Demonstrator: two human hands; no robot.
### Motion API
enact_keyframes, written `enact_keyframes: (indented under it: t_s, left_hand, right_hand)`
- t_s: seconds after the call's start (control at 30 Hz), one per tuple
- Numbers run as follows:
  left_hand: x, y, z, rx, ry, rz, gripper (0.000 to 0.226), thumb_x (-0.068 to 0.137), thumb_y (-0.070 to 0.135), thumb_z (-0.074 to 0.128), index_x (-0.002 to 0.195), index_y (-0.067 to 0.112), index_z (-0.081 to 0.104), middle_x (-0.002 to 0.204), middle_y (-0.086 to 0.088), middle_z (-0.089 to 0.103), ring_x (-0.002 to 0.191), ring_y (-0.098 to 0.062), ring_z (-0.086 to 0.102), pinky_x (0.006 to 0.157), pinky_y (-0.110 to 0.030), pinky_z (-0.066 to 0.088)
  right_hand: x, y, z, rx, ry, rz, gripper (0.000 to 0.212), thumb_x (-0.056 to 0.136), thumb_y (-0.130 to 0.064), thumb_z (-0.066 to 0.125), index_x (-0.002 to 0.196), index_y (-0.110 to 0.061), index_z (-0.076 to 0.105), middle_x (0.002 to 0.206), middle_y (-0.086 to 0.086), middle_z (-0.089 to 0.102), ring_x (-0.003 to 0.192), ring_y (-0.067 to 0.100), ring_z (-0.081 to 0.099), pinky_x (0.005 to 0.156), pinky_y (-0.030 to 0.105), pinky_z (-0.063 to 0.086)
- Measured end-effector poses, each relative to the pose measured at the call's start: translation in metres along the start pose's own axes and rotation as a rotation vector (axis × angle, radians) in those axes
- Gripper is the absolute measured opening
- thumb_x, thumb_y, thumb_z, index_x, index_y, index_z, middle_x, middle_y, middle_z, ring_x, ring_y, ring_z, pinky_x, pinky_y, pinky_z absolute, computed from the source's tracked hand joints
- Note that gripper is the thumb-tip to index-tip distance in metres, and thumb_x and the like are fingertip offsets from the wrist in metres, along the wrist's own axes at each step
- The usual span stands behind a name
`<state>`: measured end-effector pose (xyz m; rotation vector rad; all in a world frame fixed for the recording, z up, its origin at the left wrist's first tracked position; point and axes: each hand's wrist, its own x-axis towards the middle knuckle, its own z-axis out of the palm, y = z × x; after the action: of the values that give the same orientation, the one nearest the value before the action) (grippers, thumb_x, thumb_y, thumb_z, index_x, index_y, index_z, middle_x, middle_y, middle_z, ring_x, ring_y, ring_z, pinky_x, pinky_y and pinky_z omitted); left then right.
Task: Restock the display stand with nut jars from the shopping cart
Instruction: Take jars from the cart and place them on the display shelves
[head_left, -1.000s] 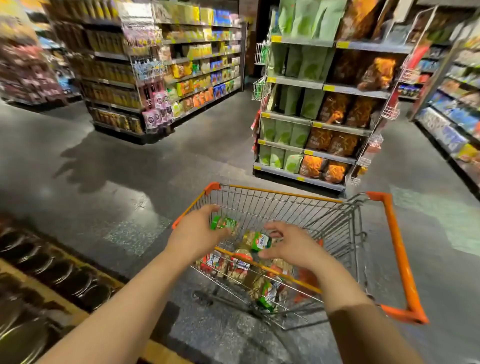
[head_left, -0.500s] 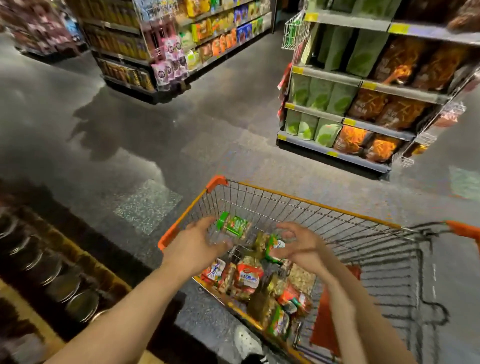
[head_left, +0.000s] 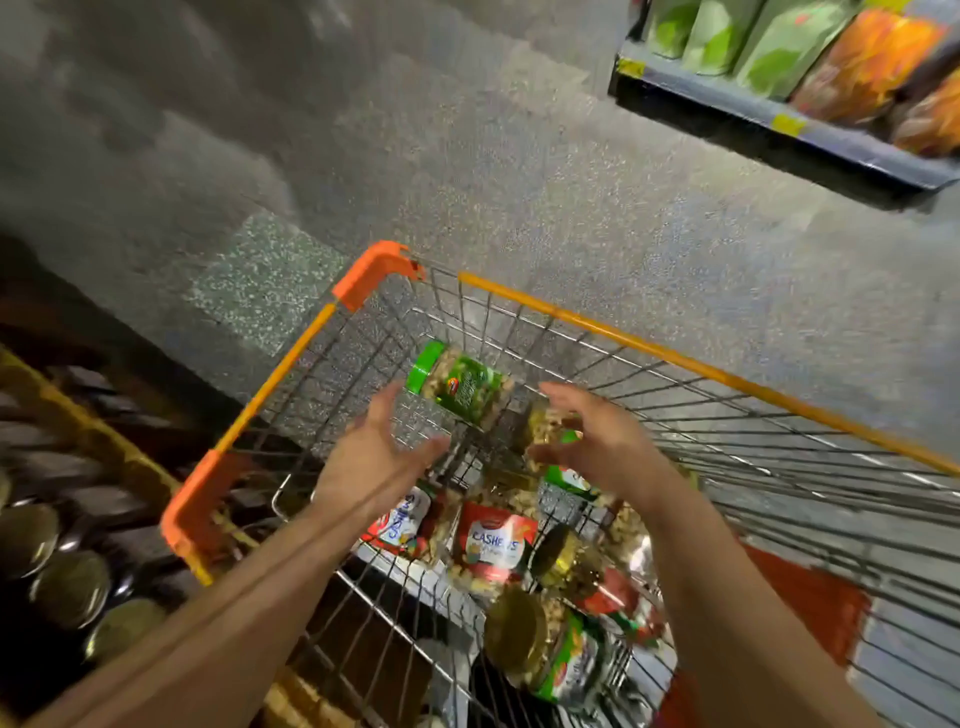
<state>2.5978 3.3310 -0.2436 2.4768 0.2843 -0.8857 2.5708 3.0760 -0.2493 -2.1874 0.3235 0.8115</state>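
The wire shopping cart (head_left: 613, 332) with orange trim holds several nut jars, among them a red-labelled cashew jar (head_left: 493, 545) and a gold-lidded jar (head_left: 550, 649). A green-lidded nut jar (head_left: 460, 387) lies tilted at the cart's far end. My left hand (head_left: 374, 457) hovers just short of it, fingers spread and holding nothing. My right hand (head_left: 602, 447) curls around another nut jar (head_left: 545, 423), thumb below and fingers above; most of that jar is hidden by the hand. The display stand (head_left: 104, 441) sits at the left with rows of gold jar lids.
A yellow-edged dark base runs along the display stand beside the cart's left side. A shelf unit (head_left: 779, 124) with green and orange snack bags stands at the top right. Grey speckled floor lies between it and the cart.
The view has tipped down and closer to the cart. My left hand, which held the green-lidded jar, has opened and the jar is apart from it. My right hand stays on its jar.
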Motion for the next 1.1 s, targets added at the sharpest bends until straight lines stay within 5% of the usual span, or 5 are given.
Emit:
enact_keyframes:
  t_s: [0.37, 0.57, 0.73, 0.93, 1.1]
  left_hand:
    - [0.129, -0.023, 0.063, -0.139, -0.026, -0.132, 0.109, 0.075, 0.073, 0.073, 0.153, 0.057, -0.001, 0.161, -0.008, 0.036, 0.136, -0.037, 0.050, 0.111, -0.045, 0.043]
    - [0.160, -0.021, 0.079, -0.137, -0.002, -0.204, 0.115, 0.070, 0.079, 0.071, 0.155, 0.046, 0.001, 0.147, -0.012, 0.052, 0.099, -0.036, 0.069, 0.093, -0.046, 0.055]
    - [0.169, -0.025, 0.092, -0.375, 0.013, -0.252, 0.131, 0.036, 0.086, 0.078, 0.145, 0.053, 0.014, 0.132, -0.004, 0.057, 0.110, -0.034, 0.064, 0.087, -0.054, 0.059]
    - [0.173, -0.025, 0.103, -0.625, -0.004, -0.285, 0.123, 0.036, 0.071, 0.093, 0.137, 0.055, 0.024, 0.128, -0.002, 0.059, 0.100, -0.029, 0.070, 0.082, -0.058, 0.059]
    - [0.178, -0.021, 0.110, -0.879, -0.011, -0.330, 0.092, 0.071, 0.017, 0.092, 0.132, 0.041, 0.027, 0.118, -0.009, 0.065, 0.094, -0.034, 0.073, 0.071, -0.060, 0.061]
  right_hand:
    - [0.116, 0.030, 0.048, -0.076, -0.045, -0.028, 0.092, 0.083, -0.045, 0.080, 0.158, -0.043, 0.026, 0.155, 0.001, 0.047, 0.135, 0.023, 0.050, 0.102, 0.028, 0.040]
    - [0.144, 0.026, 0.059, -0.214, -0.036, 0.004, 0.086, 0.087, -0.062, 0.069, 0.156, -0.048, 0.020, 0.150, -0.002, 0.053, 0.126, 0.024, 0.057, 0.090, 0.037, 0.048]
    - [0.154, 0.020, 0.062, -0.362, -0.044, 0.055, 0.088, 0.087, -0.071, 0.062, 0.157, -0.047, 0.015, 0.154, -0.005, 0.049, 0.129, 0.025, 0.056, 0.092, 0.039, 0.048]
    - [0.158, 0.013, 0.064, -0.382, -0.075, 0.096, 0.089, 0.081, -0.073, 0.064, 0.154, -0.049, 0.020, 0.147, -0.004, 0.055, 0.122, 0.024, 0.059, 0.098, 0.041, 0.049]
    - [0.158, 0.019, 0.068, -0.387, -0.084, 0.088, 0.084, 0.080, -0.075, 0.064, 0.151, -0.052, 0.025, 0.126, -0.003, 0.066, 0.104, 0.020, 0.063, 0.083, 0.035, 0.056]
